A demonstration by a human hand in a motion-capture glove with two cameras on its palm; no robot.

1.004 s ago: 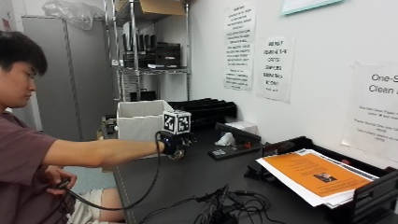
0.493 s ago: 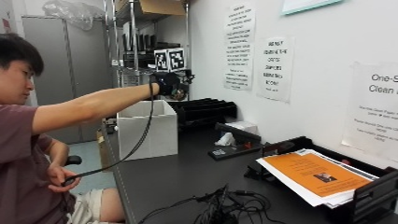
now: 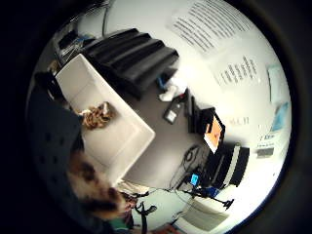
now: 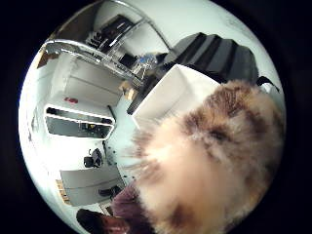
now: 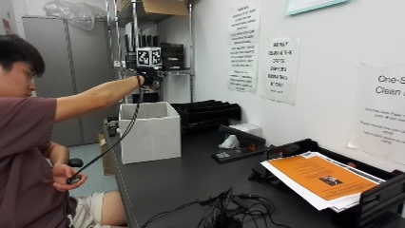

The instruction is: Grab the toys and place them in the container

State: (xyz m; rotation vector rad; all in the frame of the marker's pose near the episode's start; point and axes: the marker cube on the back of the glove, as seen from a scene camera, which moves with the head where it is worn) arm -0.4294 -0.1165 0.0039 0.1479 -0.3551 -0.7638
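One fluffy brown-and-cream plush toy sits right against the palm of the gloved right hand, filling the thumb-side palm view. Hand looks closed on it, though the fingers themselves aren't clearly shown from outside. Arm is stretched out and raised, hand high above the white container, a tall open-top box on the dark table. From the little-finger side the box opening lies below the palm, slightly off to one side, with the toy's fur at the edge of the palm. Second plush toy, brownish, already lies on the box floor.

Judgement: carry step nearly done, release comes next. Bare left hand is down near the lap, holding a cable.

Risks from here:
- Hand is well above the rim, so a drop from this height could drift; a light toy may clip the wall and fall outside, on the floor side.
- Palm doesn't look centred over the opening; letting go now could miss toward the near edge.
- Fur could snag on the glove straps and delay release.
- Black stacked trays sit just beyond the box; an overshoot lands there.
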